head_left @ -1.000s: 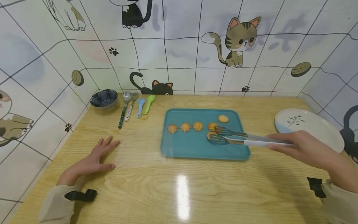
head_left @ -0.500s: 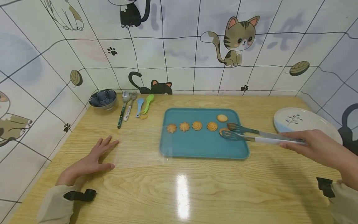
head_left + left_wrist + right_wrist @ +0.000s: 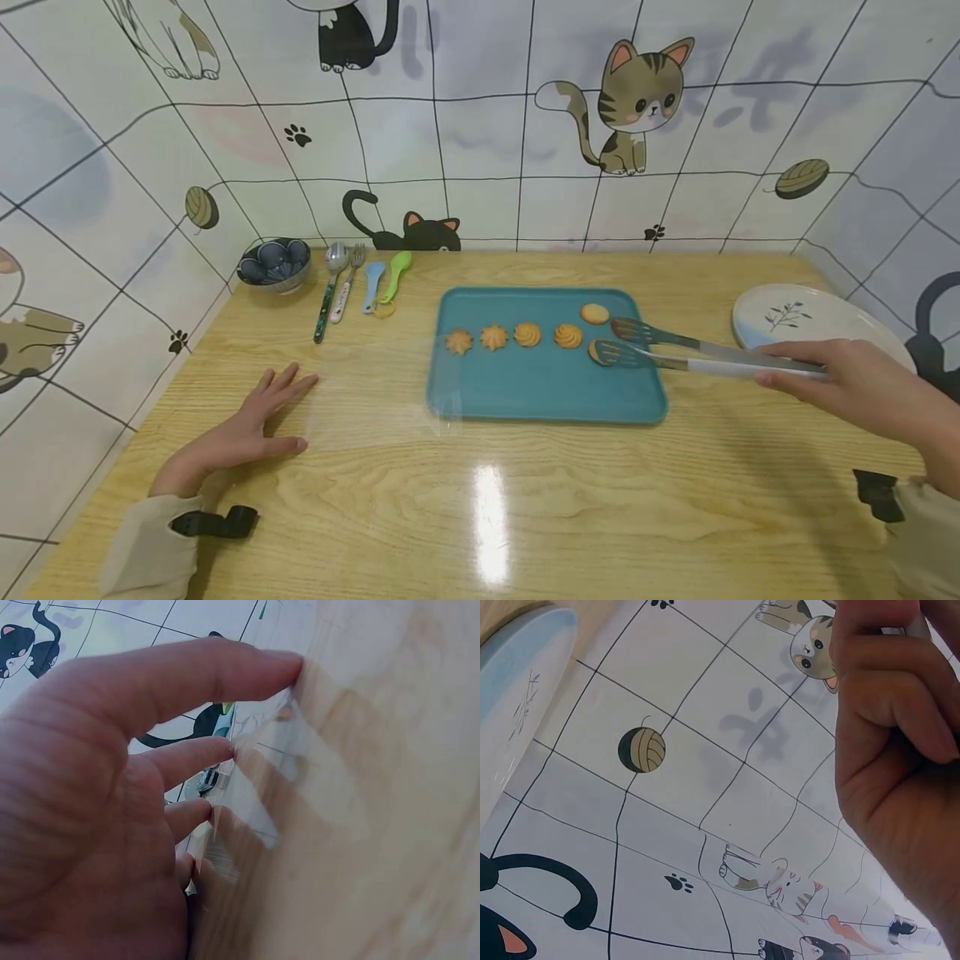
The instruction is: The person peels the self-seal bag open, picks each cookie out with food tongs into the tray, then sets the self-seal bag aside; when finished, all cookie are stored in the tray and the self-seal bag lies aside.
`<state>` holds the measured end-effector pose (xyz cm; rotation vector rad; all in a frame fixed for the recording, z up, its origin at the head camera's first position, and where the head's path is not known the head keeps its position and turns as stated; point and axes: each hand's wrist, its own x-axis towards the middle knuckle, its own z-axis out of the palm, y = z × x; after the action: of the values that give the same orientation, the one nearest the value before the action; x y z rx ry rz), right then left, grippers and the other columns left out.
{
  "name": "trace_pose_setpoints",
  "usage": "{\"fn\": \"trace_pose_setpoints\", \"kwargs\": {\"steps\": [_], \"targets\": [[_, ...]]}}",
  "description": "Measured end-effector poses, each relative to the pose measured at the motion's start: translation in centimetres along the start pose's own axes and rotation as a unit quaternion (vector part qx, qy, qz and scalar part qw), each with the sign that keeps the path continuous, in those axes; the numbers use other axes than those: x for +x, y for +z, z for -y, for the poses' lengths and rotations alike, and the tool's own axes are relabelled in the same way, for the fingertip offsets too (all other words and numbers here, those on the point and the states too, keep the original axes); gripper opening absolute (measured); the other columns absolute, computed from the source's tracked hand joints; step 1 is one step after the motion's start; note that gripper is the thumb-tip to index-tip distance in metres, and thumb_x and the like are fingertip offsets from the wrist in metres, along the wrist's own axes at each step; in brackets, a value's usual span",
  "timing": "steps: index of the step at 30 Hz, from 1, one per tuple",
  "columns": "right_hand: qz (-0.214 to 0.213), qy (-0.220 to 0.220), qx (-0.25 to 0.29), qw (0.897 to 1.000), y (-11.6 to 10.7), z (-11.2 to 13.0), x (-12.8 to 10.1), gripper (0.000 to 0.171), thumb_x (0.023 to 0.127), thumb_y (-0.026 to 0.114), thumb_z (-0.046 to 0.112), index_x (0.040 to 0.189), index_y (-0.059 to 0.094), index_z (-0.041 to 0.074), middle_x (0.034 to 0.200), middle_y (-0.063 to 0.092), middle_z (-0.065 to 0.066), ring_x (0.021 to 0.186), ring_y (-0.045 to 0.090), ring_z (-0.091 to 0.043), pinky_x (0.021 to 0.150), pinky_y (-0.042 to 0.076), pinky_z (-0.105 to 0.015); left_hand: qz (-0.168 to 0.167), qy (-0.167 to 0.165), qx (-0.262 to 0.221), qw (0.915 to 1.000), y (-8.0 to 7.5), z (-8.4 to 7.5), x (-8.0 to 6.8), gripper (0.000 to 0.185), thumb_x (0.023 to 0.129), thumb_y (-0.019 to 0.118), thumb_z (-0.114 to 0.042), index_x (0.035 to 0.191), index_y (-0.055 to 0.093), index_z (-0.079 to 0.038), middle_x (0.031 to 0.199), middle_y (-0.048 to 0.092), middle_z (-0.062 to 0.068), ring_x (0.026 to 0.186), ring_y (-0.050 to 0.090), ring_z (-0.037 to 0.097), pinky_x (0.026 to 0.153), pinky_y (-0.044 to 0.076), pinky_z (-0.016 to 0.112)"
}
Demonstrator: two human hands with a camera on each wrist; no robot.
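My right hand (image 3: pixel 858 392) grips a pair of tongs (image 3: pixel 720 357) with white and grey handles and slotted heads, reaching in from the right. The tong heads are apart over the right part of a teal tray (image 3: pixel 525 400). A cookie (image 3: pixel 595 352) lies at the tip of the nearer head, partly covered; I cannot tell whether it is pinched. Beyond it is a smooth round cookie (image 3: pixel 595 314). A row of piped cookies, among them a swirled cookie (image 3: pixel 567 336), crosses the tray. My left hand (image 3: pixel 240 425) rests on the table with fingers spread and fingertips touching it.
A white plate (image 3: pixel 832 321) stands at the right, beyond the right hand. Back left are a patterned bowl (image 3: pixel 279 279) of dark rounded things, a metal spoon (image 3: pixel 330 287), a fork (image 3: pixel 345 292), a blue spoon (image 3: pixel 372 287) and a green spoon (image 3: pixel 396 275). Cat-printed walls surround the table.
The right hand and tongs have moved right. The cookie at the tongs' tip has shifted right, away from the swirled cookie. The left hand has stayed put.
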<state>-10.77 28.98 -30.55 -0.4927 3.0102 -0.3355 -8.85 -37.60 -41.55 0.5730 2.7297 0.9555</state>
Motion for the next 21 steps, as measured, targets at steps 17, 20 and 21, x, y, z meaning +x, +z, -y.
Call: {"fn": "trace_pose_setpoints", "kwargs": {"steps": [17, 20, 21], "targets": [[-0.074, 0.047, 0.000, 0.996, 2.0, -2.0, -1.9, 0.054, 0.099, 0.045, 0.030, 0.129, 0.039, -0.014, 0.065, 0.052, -0.006, 0.049, 0.040, -0.017, 0.043, 0.030, -0.029, 0.003, 0.004, -0.008, 1.0000, -0.1, -0.3, -0.1, 0.081, 0.081, 0.071, -0.024, 0.147, 0.027, -0.009, 0.151, 0.000, 0.025, 0.132, -0.016, 0.048, 0.090, -0.002, 0.076], [-0.070, 0.040, -0.006, 0.997, 3.2, -2.5, -1.8, 0.053, 0.100, 0.044, 0.029, 0.124, 0.039, -0.018, 0.063, 0.053, -0.007, 0.050, 0.045, -0.018, 0.043, 0.034, -0.033, 0.002, 0.005, -0.007, 1.0000, -0.1, -0.4, -0.1, 0.081, 0.081, 0.071, -0.024, 0.147, 0.027, -0.008, 0.151, 0.000, 0.026, 0.132, -0.016, 0.049, 0.090, -0.001, 0.076], [-0.068, 0.037, -0.009, 0.997, 3.5, -2.6, -1.7, 0.054, 0.099, 0.045, 0.029, 0.122, 0.039, -0.019, 0.064, 0.055, -0.010, 0.051, 0.048, -0.020, 0.044, 0.037, -0.035, 0.002, 0.006, -0.006, 1.0000, -0.1, -0.4, -0.1, 0.081, 0.081, 0.071, -0.024, 0.147, 0.027, -0.008, 0.151, 0.001, 0.026, 0.132, -0.016, 0.049, 0.089, -0.001, 0.076]]}}
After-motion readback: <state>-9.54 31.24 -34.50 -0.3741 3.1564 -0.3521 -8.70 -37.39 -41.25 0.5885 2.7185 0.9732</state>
